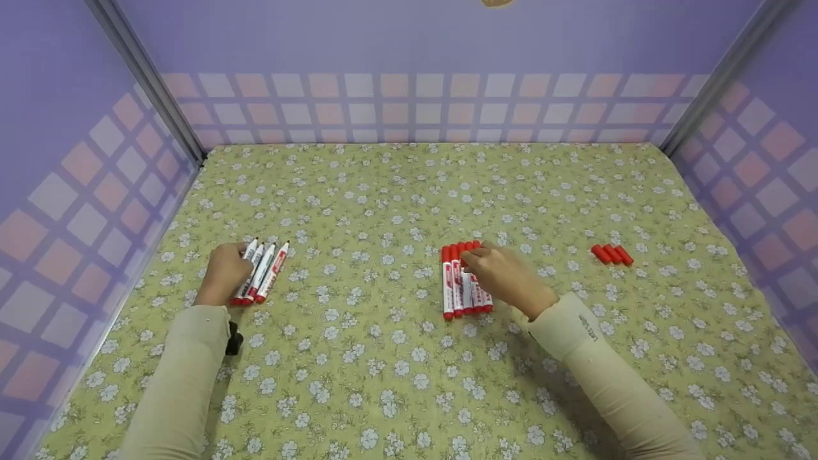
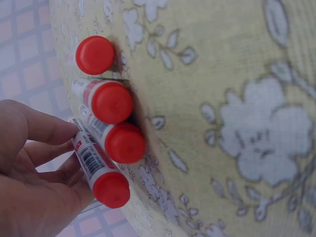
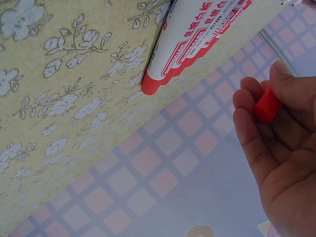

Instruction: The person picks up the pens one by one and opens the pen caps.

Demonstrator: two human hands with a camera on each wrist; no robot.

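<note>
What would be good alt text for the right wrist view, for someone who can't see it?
A right hand, palm toward the camera, pinches a red cap. A row of white markers with red ends lies on a floral cloth, with a partly checked wall behind.

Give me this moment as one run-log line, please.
Left hand: pinches uncapped marker | Other uncapped markers: three, alongside | Right hand: holds red cap near capped markers | Loose caps: three, at right

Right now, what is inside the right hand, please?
In the right wrist view, the right hand holds a red marker cap. One end and part of its side show; the thumb covers the other end, so that cannot be seen.
</note>
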